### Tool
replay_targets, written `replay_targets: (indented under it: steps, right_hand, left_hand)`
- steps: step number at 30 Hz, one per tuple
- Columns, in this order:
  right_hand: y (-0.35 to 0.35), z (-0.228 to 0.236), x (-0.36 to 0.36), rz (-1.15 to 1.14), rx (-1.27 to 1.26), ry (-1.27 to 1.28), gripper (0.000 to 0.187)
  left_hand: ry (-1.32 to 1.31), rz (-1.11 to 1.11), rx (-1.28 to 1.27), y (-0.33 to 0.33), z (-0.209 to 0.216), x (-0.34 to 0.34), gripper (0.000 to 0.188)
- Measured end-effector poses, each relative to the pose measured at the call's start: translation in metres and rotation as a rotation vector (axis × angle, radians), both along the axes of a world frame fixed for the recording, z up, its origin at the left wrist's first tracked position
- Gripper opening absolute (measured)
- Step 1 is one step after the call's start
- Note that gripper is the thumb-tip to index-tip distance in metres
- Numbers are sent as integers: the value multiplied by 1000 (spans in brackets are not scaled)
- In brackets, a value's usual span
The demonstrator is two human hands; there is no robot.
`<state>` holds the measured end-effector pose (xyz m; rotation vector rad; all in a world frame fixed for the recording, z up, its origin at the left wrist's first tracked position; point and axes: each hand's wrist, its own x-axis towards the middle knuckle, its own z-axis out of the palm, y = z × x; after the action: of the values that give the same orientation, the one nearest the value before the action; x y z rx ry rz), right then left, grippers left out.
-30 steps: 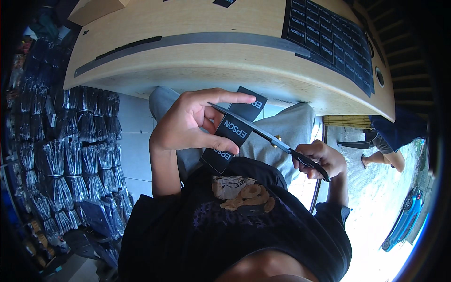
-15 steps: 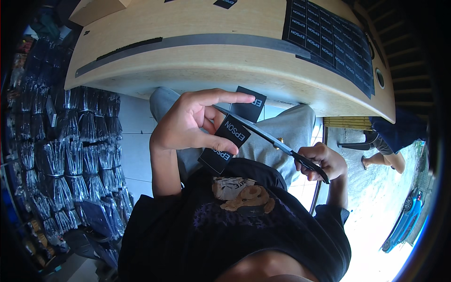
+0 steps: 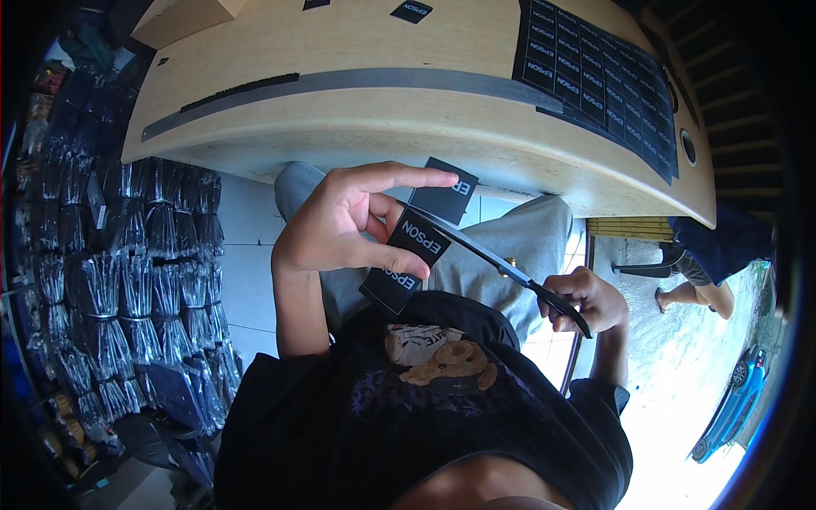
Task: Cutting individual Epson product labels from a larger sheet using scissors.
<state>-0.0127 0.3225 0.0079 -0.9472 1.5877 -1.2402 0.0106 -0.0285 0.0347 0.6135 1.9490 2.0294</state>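
My left hand (image 3: 344, 223) holds a strip of black labels (image 3: 410, 246) with white print between thumb and fingers, its index finger stretched out above. The strip hangs down toward my chest. My right hand (image 3: 585, 299) grips the black handles of scissors (image 3: 501, 265). Their long blades reach up and left and meet the strip near my left thumb. A single black label (image 3: 448, 189) shows just behind the fingers, at the table's front edge.
A curved wooden table (image 3: 382, 102) lies ahead with a grey metal ruler (image 3: 365, 81) and a sheet of several black labels (image 3: 599, 76) at its right. Bundles of dark packets (image 3: 127, 280) hang at the left. Another person's legs (image 3: 693, 285) stand at the right.
The label strip has slid a little lower in my left hand and the scissors sit slightly further along it. Both hands stay almost in place.
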Motion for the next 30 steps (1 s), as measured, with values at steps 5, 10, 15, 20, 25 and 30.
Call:
replay_targets:
  steps: [5,10,15,20,25,30]
  right_hand:
    - [11,-4,7,-105,59,-81,40]
    - [18,-3,22,-279,110,-168,44]
    - [10,-2,32,-328,41,-153,56]
    - [8,-8,42,-358,13,-279,46]
    - [-18,-13,52,-553,-204,-354,59]
    - [-79,-21,40,-885,-505,-248,74]
  left_hand:
    - [5,106,-27,-7,4,-9,69]
    - [79,404,-4,-17,9,-52,57]
    - [258,661,-161,-74,-4,-145,41]
    - [425,858,-624,-117,-22,-189,55]
    - [261,858,-376,-81,8,-148,75]
    - [212,524,-55,-3,34,-76,65]
